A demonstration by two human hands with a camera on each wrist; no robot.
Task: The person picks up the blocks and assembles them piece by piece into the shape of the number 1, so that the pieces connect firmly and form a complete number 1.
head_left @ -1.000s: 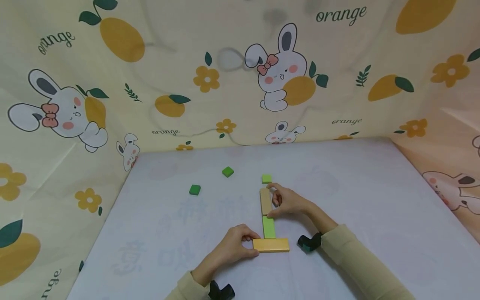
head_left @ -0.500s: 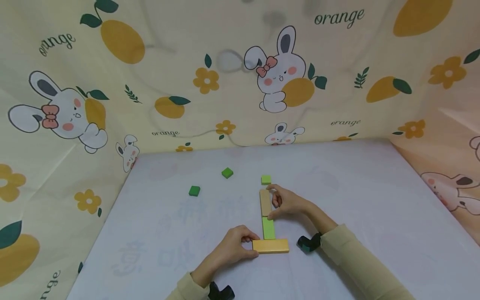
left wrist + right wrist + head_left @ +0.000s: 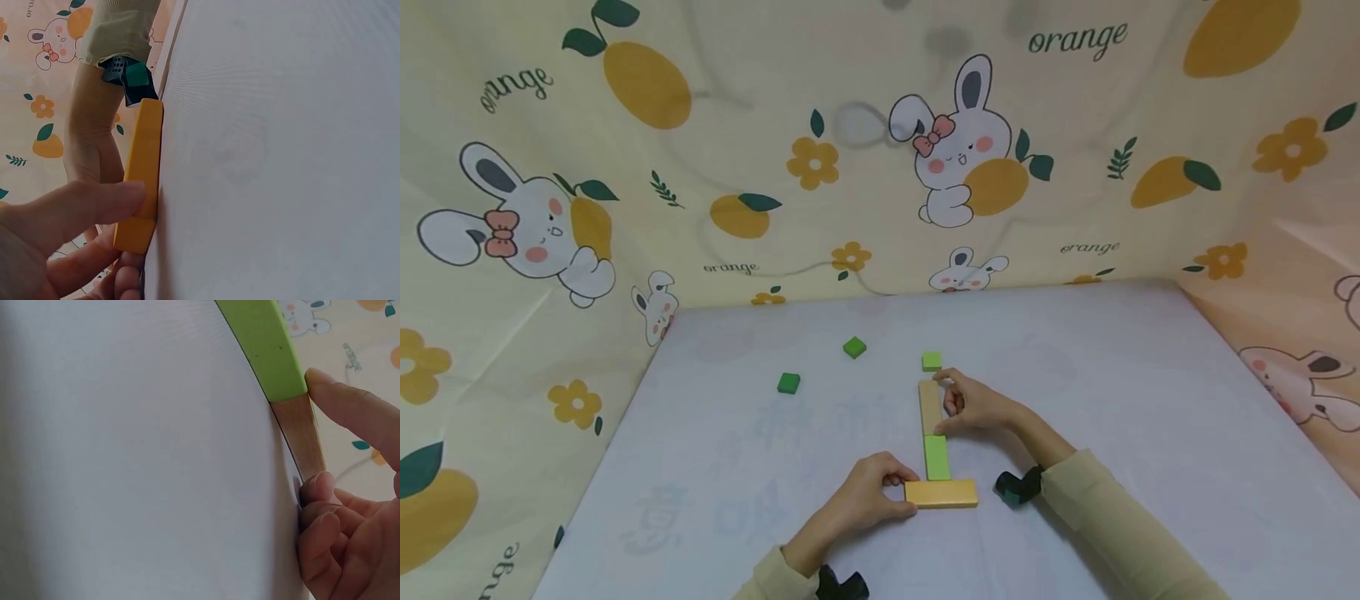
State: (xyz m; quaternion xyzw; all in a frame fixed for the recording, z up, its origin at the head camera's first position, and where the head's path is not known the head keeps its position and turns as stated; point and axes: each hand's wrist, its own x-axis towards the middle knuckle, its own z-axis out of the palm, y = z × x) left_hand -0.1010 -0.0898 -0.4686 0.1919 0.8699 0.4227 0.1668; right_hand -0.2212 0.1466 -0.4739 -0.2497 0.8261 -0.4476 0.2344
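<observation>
The left hand (image 3: 868, 492) pinched the left end of a smooth yellow-orange rectangular block (image 3: 943, 494), thumb on the near long edge and index finger on the far one, the opening equal to the block's width. The block lay crosswise on the white tabletop (image 3: 1075, 350); its right end was free of fingers and stood well apart from the right forearm.

From its far edge, a light green rectangular block (image 3: 937, 458) ran lengthwise away, followed end to end by a tan wooden rectangular block (image 3: 929, 407). The right hand (image 3: 985, 404) held the tan block from the right, thumb at the joint with the green block and index finger at the far end, spread along the block's length; the remaining fingers were curled.

A small light green square block (image 3: 932, 361) stood just beyond, separated by a narrow gap. Two small darker green square blocks, one far (image 3: 854, 347) and one farther left (image 3: 788, 383), lay well inside the tabletop edges. White surface extended between the row and the left edge, and from the right arm to the right edge. Rabbit-and-orange printed cloth (image 3: 850, 208) bounded the far edge.
</observation>
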